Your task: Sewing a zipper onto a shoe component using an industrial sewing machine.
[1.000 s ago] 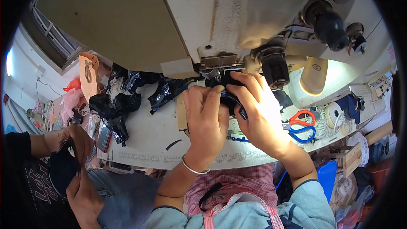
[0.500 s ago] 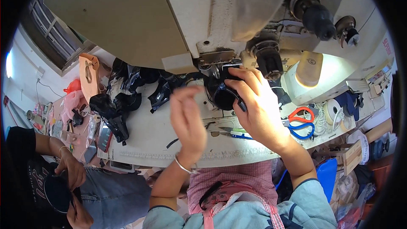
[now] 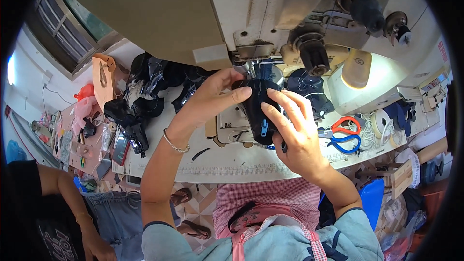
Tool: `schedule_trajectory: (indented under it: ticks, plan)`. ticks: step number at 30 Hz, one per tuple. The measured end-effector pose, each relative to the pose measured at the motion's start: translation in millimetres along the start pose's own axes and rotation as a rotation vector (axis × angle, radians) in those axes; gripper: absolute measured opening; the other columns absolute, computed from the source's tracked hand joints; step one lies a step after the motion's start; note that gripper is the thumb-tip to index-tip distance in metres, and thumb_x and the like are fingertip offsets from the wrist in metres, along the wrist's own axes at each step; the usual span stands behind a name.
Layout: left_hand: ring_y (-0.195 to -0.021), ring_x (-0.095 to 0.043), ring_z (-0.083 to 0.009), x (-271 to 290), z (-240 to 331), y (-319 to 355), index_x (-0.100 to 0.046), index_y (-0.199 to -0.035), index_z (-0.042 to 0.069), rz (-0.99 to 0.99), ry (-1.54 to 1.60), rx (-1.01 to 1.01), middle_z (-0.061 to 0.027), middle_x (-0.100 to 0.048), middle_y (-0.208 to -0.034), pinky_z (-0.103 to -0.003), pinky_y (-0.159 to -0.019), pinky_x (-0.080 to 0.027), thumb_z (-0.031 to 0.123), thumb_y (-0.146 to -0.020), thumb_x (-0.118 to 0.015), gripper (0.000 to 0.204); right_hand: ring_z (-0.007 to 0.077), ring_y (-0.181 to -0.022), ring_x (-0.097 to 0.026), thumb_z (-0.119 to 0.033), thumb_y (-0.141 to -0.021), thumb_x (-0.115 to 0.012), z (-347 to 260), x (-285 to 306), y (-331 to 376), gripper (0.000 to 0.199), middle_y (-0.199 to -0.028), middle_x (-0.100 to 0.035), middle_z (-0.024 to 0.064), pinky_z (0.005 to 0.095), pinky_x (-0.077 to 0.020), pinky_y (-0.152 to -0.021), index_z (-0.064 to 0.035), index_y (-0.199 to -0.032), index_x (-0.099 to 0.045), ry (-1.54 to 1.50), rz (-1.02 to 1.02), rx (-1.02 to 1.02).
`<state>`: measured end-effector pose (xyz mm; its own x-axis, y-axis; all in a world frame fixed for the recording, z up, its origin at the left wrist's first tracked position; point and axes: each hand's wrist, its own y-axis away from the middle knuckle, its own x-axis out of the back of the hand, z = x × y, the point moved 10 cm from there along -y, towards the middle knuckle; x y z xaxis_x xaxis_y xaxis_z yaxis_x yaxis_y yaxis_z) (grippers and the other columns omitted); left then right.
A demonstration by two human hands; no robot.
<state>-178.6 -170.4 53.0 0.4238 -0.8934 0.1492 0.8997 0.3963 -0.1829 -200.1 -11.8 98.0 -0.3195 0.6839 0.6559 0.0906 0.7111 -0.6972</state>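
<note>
A dark fabric piece [image 3: 254, 108] with a blue zipper pull [image 3: 264, 127] lies under the needle area of a sewing machine [image 3: 251, 50]. My left hand [image 3: 212, 94] pinches its upper left edge, thumb on top and the other fingertips partly hidden. On its right side, my right hand [image 3: 297, 130] grips the piece, with fingers spread over the top and the thumb near the lower edge. Just behind the fabric is the presser foot [image 3: 251, 70], partly covered by the machine head.
Dark sewn pieces [image 3: 128, 116] are heaped at the left of the table [image 3: 217, 164]. Red-and-blue-handled scissors [image 3: 345, 133] and a thread spool [image 3: 379, 124] lie at the right. More dark pieces [image 3: 307, 84] sit behind my right hand. Another person's arm [image 3: 72, 193] is at lower left.
My left hand has moved up and right from free air onto the fabric. The piece now lies flatter and extends toward me, showing the blue zipper pull. The other person has shifted lower.
</note>
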Motion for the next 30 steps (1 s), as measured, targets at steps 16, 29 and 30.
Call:
schedule_trajectory:
  ticks: [16,29,30]
  plan:
    - [-0.093,-0.056,-0.0099,-4.5,3.5,-9.2,-0.058,-0.109,-0.001,-0.092,0.274,0.077,-0.0040,-0.062,-0.102,-0.024,-0.085,-0.044,0.004,-0.083,-0.061,0.027,0.0351,-0.110,-0.047,0.009,-0.052,-0.055,7.5,-1.4,-17.3,0.056,-0.122,-0.052,0.0118,0.0436,-0.0411,-0.091,0.0009,-0.107,-0.055,0.068,-0.108,-0.007]
    - [-0.095,-0.054,-0.0090,-6.5,2.6,-11.6,-0.057,-0.112,0.001,-0.147,0.223,0.217,-0.0022,-0.061,-0.104,-0.024,-0.087,-0.042,0.006,-0.082,-0.064,0.031,0.0309,-0.108,-0.046,-0.001,-0.059,-0.061,9.4,-3.6,-16.2,0.050,-0.122,-0.051,0.0119,0.0381,-0.0391,-0.082,0.0019,-0.109,-0.056,0.151,-0.116,0.044]
    - [-0.095,-0.054,-0.0090,-3.6,-0.7,-10.4,-0.057,-0.113,0.002,-0.132,0.213,0.221,-0.0019,-0.061,-0.105,-0.024,-0.088,-0.041,0.006,-0.083,-0.063,0.031,0.0306,-0.108,-0.046,-0.002,-0.060,-0.061,7.8,-4.5,-16.5,0.050,-0.121,-0.052,0.0118,0.0378,-0.0390,-0.081,0.0019,-0.109,-0.056,0.164,-0.107,0.061]
